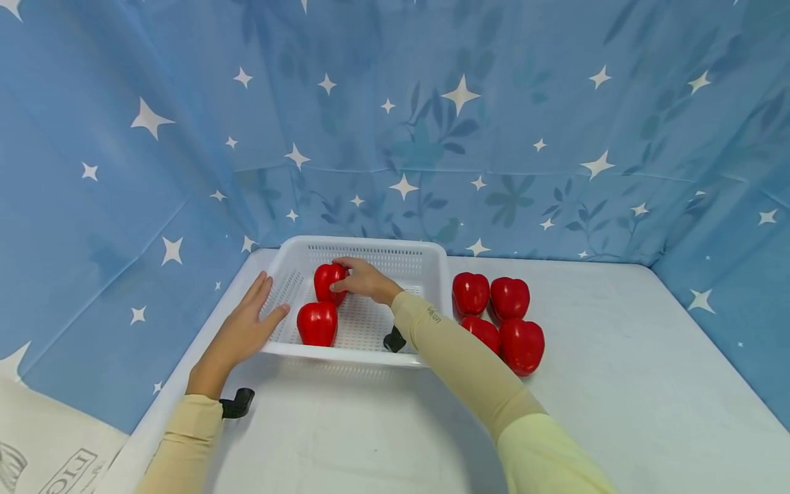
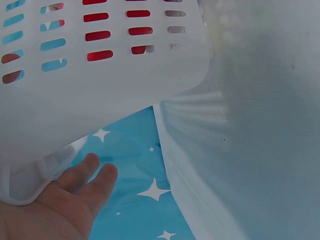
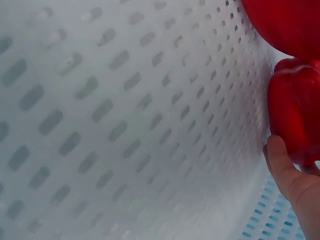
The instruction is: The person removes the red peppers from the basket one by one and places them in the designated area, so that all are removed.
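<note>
A white perforated plastic basket (image 1: 358,355) stands on the table with two red bell peppers inside. My right hand (image 1: 369,280) reaches into it and holds the farther pepper (image 1: 324,281) between thumb and fingers. The right wrist view shows that hand (image 3: 300,192) against the lobed, shiny pepper (image 3: 295,112). Nearer the front wall lies the other pepper (image 1: 317,324), close beside the held one. At the basket's left rim is my left hand (image 1: 242,331), fingers straight. In the left wrist view its fingers (image 2: 102,185) extend under the rim, outside the slotted wall.
Several more red bell peppers (image 1: 509,298) lie grouped on the white table (image 1: 623,357) just right of the basket. A blue star-patterned curtain (image 1: 395,123) closes off the back and sides. At lower left lies a pale cloth with printing (image 1: 55,446).
</note>
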`<state>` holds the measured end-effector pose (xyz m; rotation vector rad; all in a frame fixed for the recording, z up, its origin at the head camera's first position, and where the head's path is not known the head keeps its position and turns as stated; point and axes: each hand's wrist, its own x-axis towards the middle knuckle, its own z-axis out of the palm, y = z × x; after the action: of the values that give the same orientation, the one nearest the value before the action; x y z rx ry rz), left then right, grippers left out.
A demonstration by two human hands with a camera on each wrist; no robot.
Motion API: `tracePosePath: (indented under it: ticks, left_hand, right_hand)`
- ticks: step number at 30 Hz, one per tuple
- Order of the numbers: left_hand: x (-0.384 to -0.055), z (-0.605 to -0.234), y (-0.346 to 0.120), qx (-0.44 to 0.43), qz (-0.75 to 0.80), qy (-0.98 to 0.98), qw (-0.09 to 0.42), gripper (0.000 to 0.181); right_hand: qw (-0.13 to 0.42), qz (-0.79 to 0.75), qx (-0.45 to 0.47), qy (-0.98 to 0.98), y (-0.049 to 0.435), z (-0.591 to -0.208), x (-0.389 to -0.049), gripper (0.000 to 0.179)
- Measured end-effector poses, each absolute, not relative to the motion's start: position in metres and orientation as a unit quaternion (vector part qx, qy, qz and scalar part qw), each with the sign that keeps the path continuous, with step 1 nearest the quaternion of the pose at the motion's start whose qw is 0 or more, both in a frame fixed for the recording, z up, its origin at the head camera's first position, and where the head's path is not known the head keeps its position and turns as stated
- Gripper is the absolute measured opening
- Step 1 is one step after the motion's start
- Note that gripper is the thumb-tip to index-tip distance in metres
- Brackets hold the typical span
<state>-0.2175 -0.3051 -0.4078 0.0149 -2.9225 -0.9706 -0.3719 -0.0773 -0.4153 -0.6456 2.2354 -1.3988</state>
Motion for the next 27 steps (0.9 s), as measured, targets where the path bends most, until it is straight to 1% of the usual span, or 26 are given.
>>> tracePosePath:
  ticks: [7,14,20,27]
  left_hand:
    - [-0.220,-0.406,-0.305,0.004,-0.316,-0.948,0.026,0.085]
    - [-0.221,-0.408,-0.306,0.007,-0.315,-0.949,0.023,0.085]
    - [-0.221,-0.409,-0.306,0.008,-0.311,-0.950,0.023,0.086]
    - [-0.221,-0.409,-0.306,0.008,-0.305,-0.952,0.022,0.085]
  right_hand:
    - [0.226,-0.515,-0.225,0.796,-0.074,-0.410,-0.374,0.070]
    - [0.243,-0.563,-0.218,0.760,-0.071,-0.405,-0.378,0.073]
    - [0.245,-0.590,-0.224,0.736,-0.068,-0.397,-0.379,0.074]
    - [0.256,-0.626,-0.211,0.706,-0.062,-0.382,-0.379,0.071]
